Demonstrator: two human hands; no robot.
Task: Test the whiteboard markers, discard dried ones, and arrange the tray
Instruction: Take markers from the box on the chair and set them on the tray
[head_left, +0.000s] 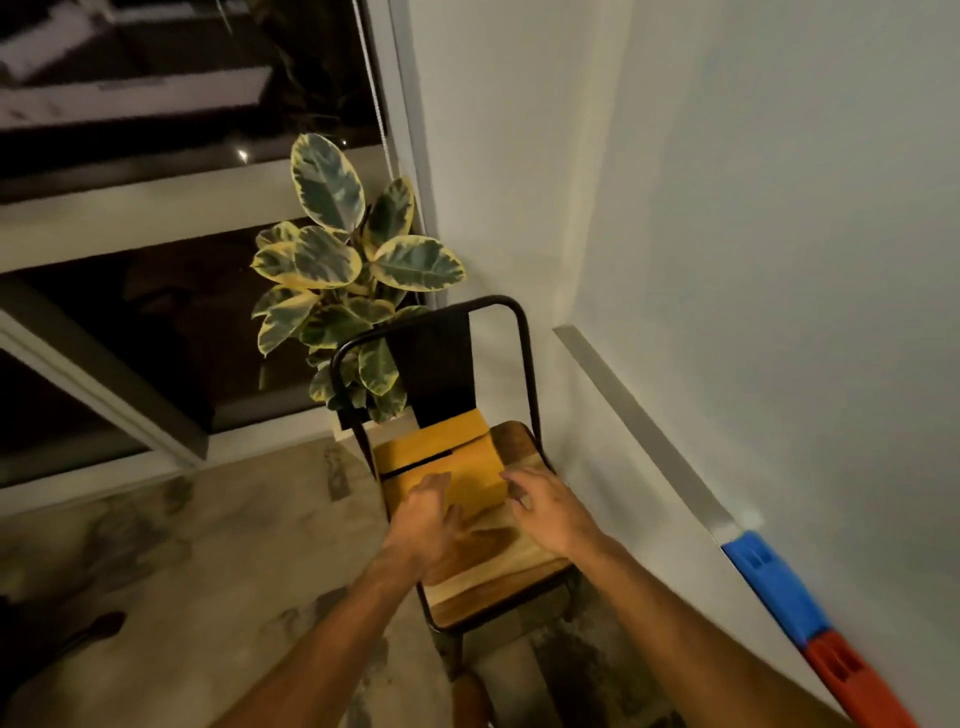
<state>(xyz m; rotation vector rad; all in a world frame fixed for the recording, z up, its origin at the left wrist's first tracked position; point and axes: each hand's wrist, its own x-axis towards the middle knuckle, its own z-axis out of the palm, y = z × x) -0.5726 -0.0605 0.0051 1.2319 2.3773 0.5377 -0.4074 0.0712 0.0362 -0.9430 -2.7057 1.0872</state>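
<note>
yellow box (441, 467) on chair seat (498, 571), l hand (423, 525) flat on its near edge, r hand (545, 512) fingers spread at its right side

A chair (483, 467) with a black metal frame and a wooden seat stands in the corner beside a white wall (727, 234). Behind it a variegated rubber plant (337, 270) grows before a dark window (156, 104). The floor (182, 561) is marbled beige stone, in dim warm light.

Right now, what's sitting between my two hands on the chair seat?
In the head view, the near end of the yellow box lies between the left hand and right hand, resting on the wooden chair seat.
</note>
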